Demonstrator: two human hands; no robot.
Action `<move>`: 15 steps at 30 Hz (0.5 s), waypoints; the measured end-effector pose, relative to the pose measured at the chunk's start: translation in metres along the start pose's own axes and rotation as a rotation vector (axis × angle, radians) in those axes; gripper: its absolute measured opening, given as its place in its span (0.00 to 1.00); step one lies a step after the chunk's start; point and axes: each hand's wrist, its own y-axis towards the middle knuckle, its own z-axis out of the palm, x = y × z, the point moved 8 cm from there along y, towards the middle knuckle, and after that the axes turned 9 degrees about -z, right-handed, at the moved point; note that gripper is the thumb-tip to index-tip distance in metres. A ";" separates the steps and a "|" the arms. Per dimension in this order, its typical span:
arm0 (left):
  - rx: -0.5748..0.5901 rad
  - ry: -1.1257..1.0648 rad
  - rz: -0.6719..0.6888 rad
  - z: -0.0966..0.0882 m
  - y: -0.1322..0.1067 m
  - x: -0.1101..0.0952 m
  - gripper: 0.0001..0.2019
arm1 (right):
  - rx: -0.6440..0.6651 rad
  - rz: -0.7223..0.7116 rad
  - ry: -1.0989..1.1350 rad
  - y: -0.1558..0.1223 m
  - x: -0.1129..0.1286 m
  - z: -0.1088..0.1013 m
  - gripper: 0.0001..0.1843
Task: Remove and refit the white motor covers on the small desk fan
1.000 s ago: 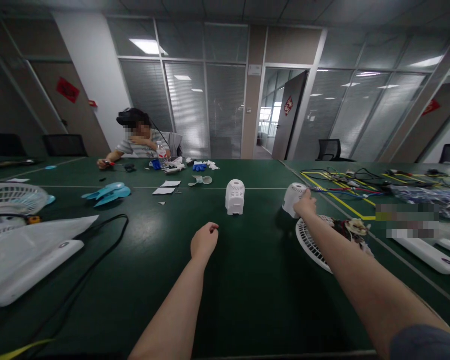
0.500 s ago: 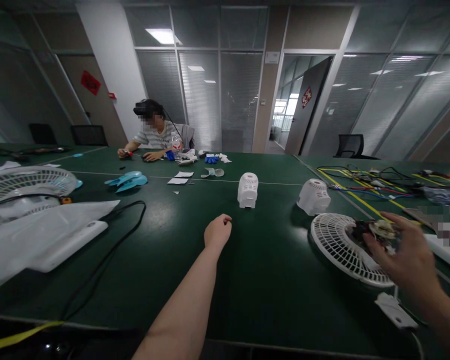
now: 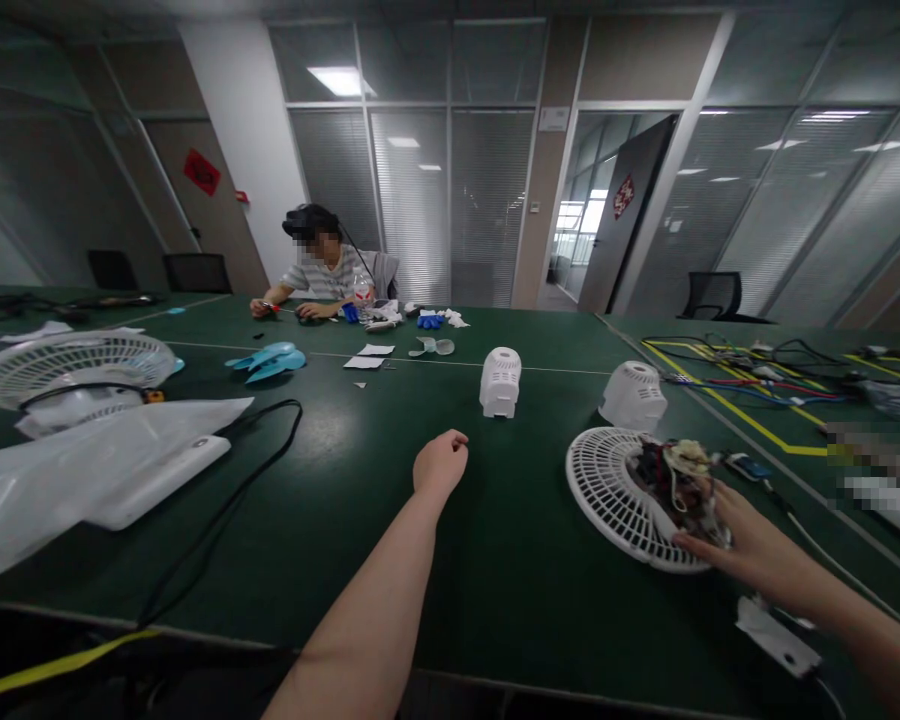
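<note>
My left hand (image 3: 439,466) rests on the green table (image 3: 390,500) as a loose fist with nothing visible in it. My right hand (image 3: 750,545) lies at the near right rim of a white fan grille (image 3: 607,490), fingers touching the rim beside the fan motor (image 3: 679,480) with exposed wires that sits on the grille. Whether the fingers grip the rim is unclear. Two white motor housings stand beyond: one (image 3: 500,381) in the middle, one (image 3: 633,395) tilted just behind the grille.
A person (image 3: 319,272) sits at the far side with small parts. Blue fan blades (image 3: 267,361), paper slips, a second fan grille (image 3: 75,360), a plastic bag over a white base (image 3: 112,470) and a black cord (image 3: 225,510) lie left. Coloured cables (image 3: 750,375) lie right.
My right hand left the tilted white housing, drew back, and now touches the grille's near rim. The grille has shifted left. My left hand stayed put.
</note>
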 end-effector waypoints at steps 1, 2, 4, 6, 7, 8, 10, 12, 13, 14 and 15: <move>-0.001 -0.002 0.005 0.000 0.000 0.000 0.12 | 0.044 -0.048 0.001 0.006 0.017 0.008 0.39; -0.004 -0.006 0.007 0.000 0.000 0.000 0.12 | 0.091 -0.089 0.012 0.012 0.034 0.016 0.42; -0.013 -0.024 0.001 0.000 0.000 0.000 0.12 | 0.127 -0.128 0.015 0.025 0.066 0.029 0.47; -0.040 -0.044 -0.013 -0.002 0.000 0.000 0.12 | 0.097 -0.134 0.000 0.038 0.097 0.036 0.49; -0.060 -0.055 -0.015 -0.004 0.001 -0.001 0.12 | 0.075 -0.137 -0.003 0.044 0.113 0.038 0.50; -0.079 -0.066 -0.011 -0.006 0.001 -0.002 0.11 | 0.052 -0.141 -0.001 0.050 0.128 0.040 0.50; -0.110 -0.089 0.009 -0.009 0.002 -0.004 0.11 | 0.005 -0.140 0.021 0.059 0.154 0.043 0.51; -0.130 -0.106 0.021 -0.010 0.004 -0.005 0.11 | -0.015 -0.150 0.083 0.066 0.173 0.045 0.50; -0.139 -0.112 0.020 -0.011 0.005 -0.005 0.11 | -0.012 -0.164 0.134 0.070 0.180 0.046 0.48; -0.150 -0.117 0.016 -0.012 0.005 -0.004 0.12 | -0.004 -0.184 0.198 0.074 0.185 0.047 0.45; -0.163 -0.122 0.010 -0.013 0.006 -0.003 0.13 | 0.003 -0.207 0.269 0.079 0.187 0.047 0.40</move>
